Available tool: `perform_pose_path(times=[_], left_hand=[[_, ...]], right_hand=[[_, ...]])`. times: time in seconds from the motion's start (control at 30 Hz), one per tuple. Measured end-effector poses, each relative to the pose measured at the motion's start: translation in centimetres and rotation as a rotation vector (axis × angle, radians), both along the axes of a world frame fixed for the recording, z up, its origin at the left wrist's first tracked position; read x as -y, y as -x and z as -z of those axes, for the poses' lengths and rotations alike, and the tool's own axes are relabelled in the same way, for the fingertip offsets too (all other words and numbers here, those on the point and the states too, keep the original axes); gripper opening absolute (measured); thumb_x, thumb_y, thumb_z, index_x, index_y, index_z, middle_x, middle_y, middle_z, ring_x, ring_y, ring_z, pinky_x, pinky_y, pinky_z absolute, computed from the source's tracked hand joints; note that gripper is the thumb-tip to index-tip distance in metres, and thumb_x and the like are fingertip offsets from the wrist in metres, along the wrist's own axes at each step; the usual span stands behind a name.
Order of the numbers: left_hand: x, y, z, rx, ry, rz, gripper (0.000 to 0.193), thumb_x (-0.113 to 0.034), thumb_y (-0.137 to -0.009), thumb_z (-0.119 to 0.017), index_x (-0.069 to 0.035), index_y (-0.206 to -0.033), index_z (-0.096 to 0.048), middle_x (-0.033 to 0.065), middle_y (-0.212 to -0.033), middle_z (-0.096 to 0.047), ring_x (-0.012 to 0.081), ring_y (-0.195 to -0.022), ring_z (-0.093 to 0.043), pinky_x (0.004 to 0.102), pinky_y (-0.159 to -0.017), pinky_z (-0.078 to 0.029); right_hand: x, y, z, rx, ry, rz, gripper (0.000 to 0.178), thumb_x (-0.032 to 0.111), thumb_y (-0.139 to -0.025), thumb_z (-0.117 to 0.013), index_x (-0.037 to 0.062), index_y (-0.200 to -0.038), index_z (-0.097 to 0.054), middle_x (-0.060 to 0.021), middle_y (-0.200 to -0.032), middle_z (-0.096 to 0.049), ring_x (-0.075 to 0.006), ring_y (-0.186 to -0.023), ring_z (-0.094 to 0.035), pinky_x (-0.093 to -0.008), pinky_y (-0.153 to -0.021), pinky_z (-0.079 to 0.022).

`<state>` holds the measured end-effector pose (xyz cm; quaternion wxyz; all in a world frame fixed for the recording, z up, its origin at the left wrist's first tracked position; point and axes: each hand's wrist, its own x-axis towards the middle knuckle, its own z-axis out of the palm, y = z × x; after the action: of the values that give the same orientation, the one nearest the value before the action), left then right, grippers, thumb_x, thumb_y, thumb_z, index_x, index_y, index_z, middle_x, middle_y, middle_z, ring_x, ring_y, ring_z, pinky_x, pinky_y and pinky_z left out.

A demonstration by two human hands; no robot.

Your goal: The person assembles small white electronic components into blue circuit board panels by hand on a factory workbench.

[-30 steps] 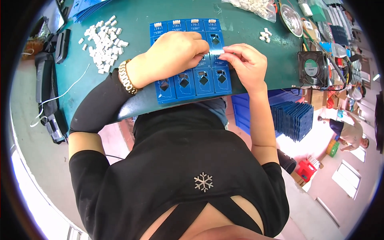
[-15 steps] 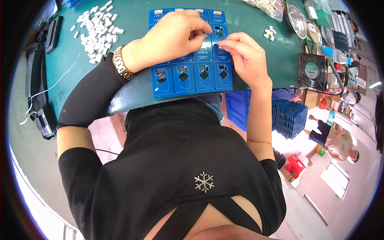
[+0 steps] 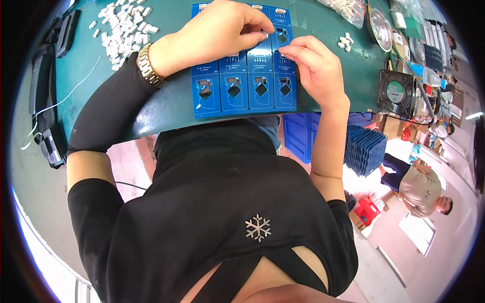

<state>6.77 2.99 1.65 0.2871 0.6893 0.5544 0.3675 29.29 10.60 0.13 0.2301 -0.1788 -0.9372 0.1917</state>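
Note:
A blue panel of circuit boards [image 3: 235, 108] lies near the table's front edge, with dark diamond-shaped areas and white connectors along its far edge. My left hand [image 3: 222, 33] reaches over its upper part, thumb and forefinger pinched around a small whitish piece that looks like a connector. Close by, my right hand [image 3: 318, 65] hovers at the panel's right side, thumb and forefinger pressed together. Whatever is between those right fingertips is too small to make out. My left hand covers part of the panel's upper left.
A heap of white connectors [image 3: 124, 35] spreads at the left, with a few more connectors [image 3: 345, 42] at the right. Beyond are a clear bag [image 3: 346, 9], a round dish [image 3: 379, 29] and a black fan [image 3: 395, 92]. Blue boards [image 3: 365, 150] stand stacked below. Another person [image 3: 422, 187] stands at the right.
The view has shifted, so the panel appears slightly higher. My left fingertips have moved a little right and away, nearer the right column. My right hand stays pinched beside the panel.

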Motion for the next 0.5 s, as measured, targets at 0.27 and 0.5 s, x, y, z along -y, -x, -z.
perform_pose_path(times=[0.27,0.5], left_hand=[[-0.2,0.6,1.3,-0.012,-0.102,0.055,0.012,-0.009,-0.077,-0.069,-0.001,-0.087,-0.072,0.0167,-0.081,-0.069,0.0301,-0.072,-0.068,0.0364,-0.067,-0.053],[-0.3,0.5,1.3,0.010,-0.120,0.080,0.011,-0.008,-0.077,-0.069,-0.001,-0.084,-0.072,0.0165,-0.080,-0.067,0.0308,-0.075,-0.066,0.0368,-0.069,-0.053]], right_hand=[[-1.2,0.2,-0.6,0.020,0.248,-0.053,0.013,-0.001,-0.081,-0.068,0.0049,-0.091,-0.072,-0.0068,-0.087,-0.064,-0.0229,-0.075,-0.065,-0.0305,-0.066,-0.052],[-1.4,0.3,-0.8,0.051,0.266,-0.088,0.011,-0.001,-0.083,-0.067,0.0038,-0.092,-0.071,-0.0068,-0.087,-0.064,-0.0217,-0.079,-0.065,-0.0295,-0.069,-0.052]])
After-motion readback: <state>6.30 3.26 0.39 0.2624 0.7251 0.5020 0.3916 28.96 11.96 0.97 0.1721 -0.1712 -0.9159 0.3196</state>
